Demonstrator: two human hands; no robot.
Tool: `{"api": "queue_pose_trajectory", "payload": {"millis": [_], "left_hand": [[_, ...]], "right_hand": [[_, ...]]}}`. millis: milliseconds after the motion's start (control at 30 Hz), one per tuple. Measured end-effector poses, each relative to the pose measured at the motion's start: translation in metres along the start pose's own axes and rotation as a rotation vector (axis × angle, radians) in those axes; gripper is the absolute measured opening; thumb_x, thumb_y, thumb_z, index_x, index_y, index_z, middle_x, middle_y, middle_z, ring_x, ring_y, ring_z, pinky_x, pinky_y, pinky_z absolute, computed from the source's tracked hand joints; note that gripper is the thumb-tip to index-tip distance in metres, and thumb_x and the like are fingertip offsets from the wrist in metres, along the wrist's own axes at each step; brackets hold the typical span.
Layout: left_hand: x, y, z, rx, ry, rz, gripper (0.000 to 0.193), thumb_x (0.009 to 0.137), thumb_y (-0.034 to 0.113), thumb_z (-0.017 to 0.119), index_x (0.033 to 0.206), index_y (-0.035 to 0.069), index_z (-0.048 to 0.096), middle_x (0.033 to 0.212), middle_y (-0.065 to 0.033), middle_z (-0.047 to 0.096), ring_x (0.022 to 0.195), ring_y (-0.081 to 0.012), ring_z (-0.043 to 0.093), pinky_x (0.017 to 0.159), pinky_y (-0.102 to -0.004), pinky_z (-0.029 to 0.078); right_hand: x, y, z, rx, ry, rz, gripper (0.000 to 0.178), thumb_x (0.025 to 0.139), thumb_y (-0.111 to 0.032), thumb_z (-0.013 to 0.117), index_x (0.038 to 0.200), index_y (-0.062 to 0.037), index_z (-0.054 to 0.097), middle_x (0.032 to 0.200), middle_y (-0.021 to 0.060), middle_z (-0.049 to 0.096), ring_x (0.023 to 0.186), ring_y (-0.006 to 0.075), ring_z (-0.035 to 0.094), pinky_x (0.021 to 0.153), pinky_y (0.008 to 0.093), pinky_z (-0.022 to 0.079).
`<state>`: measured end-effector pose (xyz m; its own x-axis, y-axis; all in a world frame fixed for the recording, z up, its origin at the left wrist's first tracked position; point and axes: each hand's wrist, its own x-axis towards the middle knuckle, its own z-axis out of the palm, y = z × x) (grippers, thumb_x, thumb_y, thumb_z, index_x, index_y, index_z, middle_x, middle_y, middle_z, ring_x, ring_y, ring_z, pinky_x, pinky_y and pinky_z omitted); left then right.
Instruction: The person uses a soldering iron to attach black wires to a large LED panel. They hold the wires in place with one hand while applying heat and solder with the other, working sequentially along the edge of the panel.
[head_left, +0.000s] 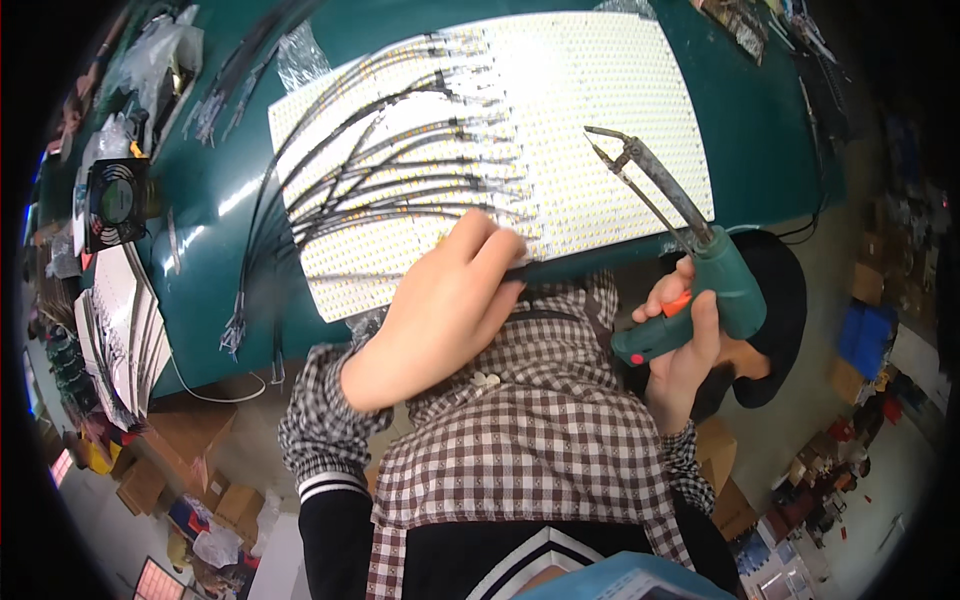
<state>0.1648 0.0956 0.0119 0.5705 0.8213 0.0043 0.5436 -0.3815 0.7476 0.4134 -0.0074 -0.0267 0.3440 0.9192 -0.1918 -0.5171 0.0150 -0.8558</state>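
Note:
A large white LED board (610, 90), dotted with rows of small yellowish LEDs, lies on the green table. Several black cables (370, 160) run in from the left across it, their thin ends spread in a column near its middle. My left hand (450, 300) rests over the board's near edge with fingers bent together at the lowest cable ends; what they pinch is hidden beneath them. In my right hand (685, 340) is a green soldering gun (735, 285) with a red trigger, gripped by its handle. Its long dark tip points up and left over the board, apart from the cables.
On the table's left stand a small black fan (117, 205) and a stack of white boards (125, 330). More black cables (225, 95) and clear plastic (300, 58) lie at the far left. A black stool seat (785, 310) is below the table at right, with cardboard boxes (185, 440) on the floor.

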Motion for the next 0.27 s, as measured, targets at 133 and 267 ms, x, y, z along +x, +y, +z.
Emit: {"api": "queue_pose_trajectory", "payload": {"millis": [133,267], "left_hand": [[-0.024,-0.012,-0.051,0.266,0.055,-0.118,0.034,0.079,-0.001,0.076,0.11,0.005,0.062,0.098,-0.0103,0.063,0.075,-0.0268,0.067,0.064,-0.0351,0.055],[-0.042,-0.043,-0.097,0.396,0.263,-0.28,0.048,0.071,0.0,0.081,0.115,0.005,0.063,0.102,-0.0087,0.063,0.074,-0.0203,0.06,0.068,-0.0346,0.054]], "right_hand": [[0.032,-0.006,0.0,0.094,-0.015,0.022,0.046,0.104,-0.037,0.057,0.127,0.0028,0.056,0.091,0.0061,0.062,0.077,0.0166,0.063,0.066,0.0354,0.061],[0.059,-0.014,0.001,0.116,-0.018,0.035,0.047,0.103,-0.04,0.058,0.126,0.0008,0.056,0.087,0.0055,0.064,0.075,0.0163,0.064,0.064,0.0342,0.06]]}}
